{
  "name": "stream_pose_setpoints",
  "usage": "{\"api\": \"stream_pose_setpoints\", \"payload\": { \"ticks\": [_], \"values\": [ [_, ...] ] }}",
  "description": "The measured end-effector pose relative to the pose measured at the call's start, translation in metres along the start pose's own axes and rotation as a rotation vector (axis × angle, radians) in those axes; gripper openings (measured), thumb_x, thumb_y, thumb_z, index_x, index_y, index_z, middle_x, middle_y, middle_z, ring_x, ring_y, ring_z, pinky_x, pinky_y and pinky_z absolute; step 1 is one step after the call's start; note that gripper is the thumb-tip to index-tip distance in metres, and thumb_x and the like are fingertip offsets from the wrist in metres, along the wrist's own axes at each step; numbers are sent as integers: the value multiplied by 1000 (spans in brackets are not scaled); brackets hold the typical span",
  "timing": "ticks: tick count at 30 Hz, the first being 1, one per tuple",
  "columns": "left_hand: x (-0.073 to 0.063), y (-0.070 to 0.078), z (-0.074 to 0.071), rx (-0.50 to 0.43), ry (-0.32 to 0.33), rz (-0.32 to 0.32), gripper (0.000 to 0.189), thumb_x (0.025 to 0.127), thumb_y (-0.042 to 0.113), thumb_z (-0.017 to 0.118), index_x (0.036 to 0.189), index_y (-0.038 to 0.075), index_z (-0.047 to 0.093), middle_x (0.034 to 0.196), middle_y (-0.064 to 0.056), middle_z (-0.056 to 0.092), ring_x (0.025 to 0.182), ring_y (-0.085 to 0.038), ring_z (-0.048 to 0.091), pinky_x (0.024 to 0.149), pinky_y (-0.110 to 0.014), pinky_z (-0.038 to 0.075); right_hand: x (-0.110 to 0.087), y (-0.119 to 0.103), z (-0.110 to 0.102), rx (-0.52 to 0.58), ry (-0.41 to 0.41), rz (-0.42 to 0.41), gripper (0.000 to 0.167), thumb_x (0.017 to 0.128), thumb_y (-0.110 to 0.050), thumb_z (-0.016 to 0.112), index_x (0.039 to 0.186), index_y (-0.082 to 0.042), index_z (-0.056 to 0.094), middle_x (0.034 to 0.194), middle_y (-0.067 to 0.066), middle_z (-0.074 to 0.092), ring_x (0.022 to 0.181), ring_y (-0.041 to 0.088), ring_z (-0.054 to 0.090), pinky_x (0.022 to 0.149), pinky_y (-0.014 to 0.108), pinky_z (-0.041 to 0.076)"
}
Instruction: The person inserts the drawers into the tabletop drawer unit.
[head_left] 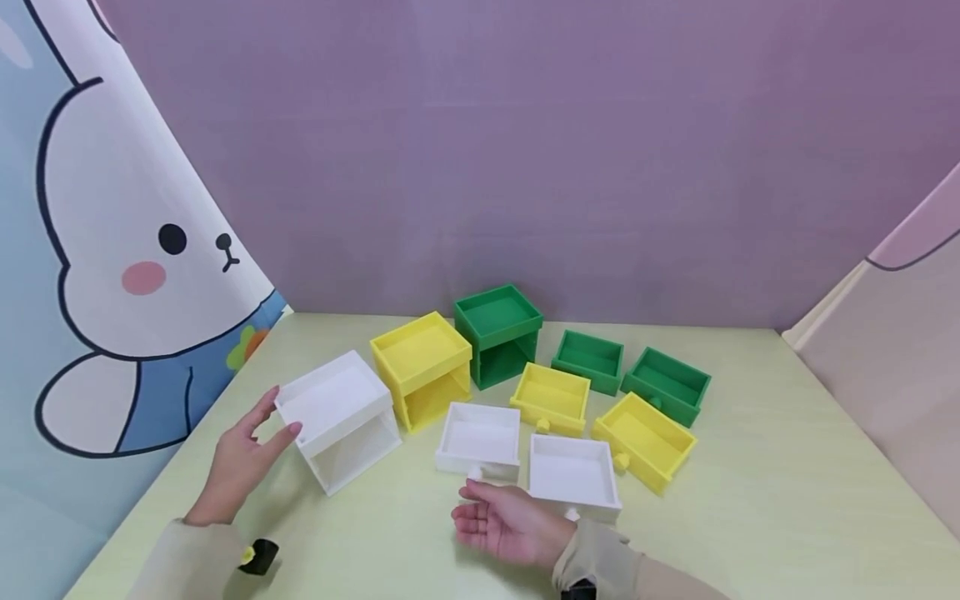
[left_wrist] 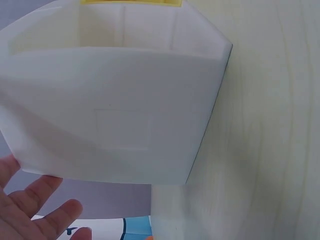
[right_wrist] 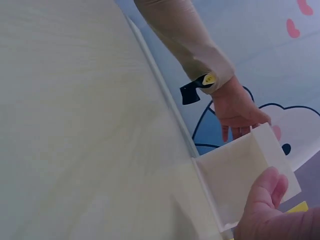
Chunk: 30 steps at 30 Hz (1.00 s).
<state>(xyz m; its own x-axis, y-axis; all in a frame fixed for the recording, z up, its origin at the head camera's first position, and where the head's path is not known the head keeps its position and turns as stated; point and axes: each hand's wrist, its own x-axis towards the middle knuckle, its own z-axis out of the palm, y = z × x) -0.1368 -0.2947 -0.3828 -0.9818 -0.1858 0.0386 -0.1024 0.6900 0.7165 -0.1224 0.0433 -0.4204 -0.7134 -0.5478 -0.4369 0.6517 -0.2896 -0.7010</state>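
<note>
A small white cabinet (head_left: 333,400) with an empty front opening stands at the left. My left hand (head_left: 243,458) holds its upper left edge, with the thumb at the front corner and a finger farther back. In the left wrist view, its other fingers hang loose beside the white wall (left_wrist: 120,115). My right hand (head_left: 513,525) holds nothing, its fingers loosely curled. It is just in front of a white drawer (head_left: 480,442), its fingertips near that drawer's knob; contact cannot be told. Another white drawer (head_left: 573,475) lies beyond the wrist.
A yellow cabinet (head_left: 423,346) and a green cabinet (head_left: 498,312) stand behind the white one. Two yellow drawers (head_left: 551,396) (head_left: 645,437) and two green drawers (head_left: 588,358) (head_left: 667,383) lie to the right. A purple cloth (head_left: 525,167) hangs behind the table.
</note>
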Motion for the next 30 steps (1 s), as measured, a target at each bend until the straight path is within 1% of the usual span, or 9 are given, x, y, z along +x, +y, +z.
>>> {"api": "stream_pose_setpoints", "payload": {
  "ticks": [2,4,8,11,16,18,21,25,30],
  "values": [
    [0,0,0,8,3,4,77,97,36,57,152,3,14,147,-34,26,132,-49,28,98,-63,32,1,3,0,24,11,3,20,103,-18,42,89,-9,54,75,2,61,70,9,60,73,24,51],
    [0,0,0,15,7,8,77,97,36,57,152,2,15,147,-34,27,131,-49,29,98,-63,32,3,5,1,56,39,-4,22,103,-20,41,87,-9,52,75,2,58,71,9,58,73,23,51],
    [0,-1,1,22,15,22,76,97,35,57,151,1,16,146,-35,28,128,-49,33,97,-61,35,10,8,2,128,94,-34,24,105,-22,38,92,-5,47,77,4,55,72,10,56,73,23,51],
    [0,-2,1,11,15,27,75,97,34,57,152,1,16,146,-35,28,126,-49,35,96,-60,36,16,9,2,162,119,-66,23,106,-21,34,96,-2,42,75,4,54,68,9,56,71,22,51],
    [-2,-3,3,-15,8,13,74,97,32,56,152,4,15,147,-34,27,125,-50,38,94,-57,41,21,11,4,214,158,-106,18,106,-17,32,98,-2,37,71,2,54,62,6,57,69,20,51],
    [-3,-3,3,-17,9,14,74,98,32,56,152,4,15,147,-34,26,125,-50,39,92,-56,43,22,12,4,221,175,-119,16,105,-15,33,97,-2,38,70,1,53,61,5,56,68,20,51],
    [-3,-3,4,-26,5,15,74,98,31,55,152,4,13,147,-35,27,125,-50,38,95,-57,40,24,12,3,216,204,-131,16,105,-13,36,95,-2,41,71,0,52,62,4,55,68,19,51],
    [-3,-2,3,-42,-14,-1,74,99,34,52,153,6,10,148,-34,25,127,-49,35,99,-59,35,27,11,3,231,231,-142,14,103,-10,40,95,0,43,74,1,51,66,6,54,73,19,51],
    [-3,-1,2,-39,-14,6,74,99,36,52,153,6,10,148,-34,24,127,-49,34,97,-59,37,27,10,4,228,235,-131,10,101,-6,39,94,1,41,74,2,50,66,6,53,73,19,51]
  ]
}}
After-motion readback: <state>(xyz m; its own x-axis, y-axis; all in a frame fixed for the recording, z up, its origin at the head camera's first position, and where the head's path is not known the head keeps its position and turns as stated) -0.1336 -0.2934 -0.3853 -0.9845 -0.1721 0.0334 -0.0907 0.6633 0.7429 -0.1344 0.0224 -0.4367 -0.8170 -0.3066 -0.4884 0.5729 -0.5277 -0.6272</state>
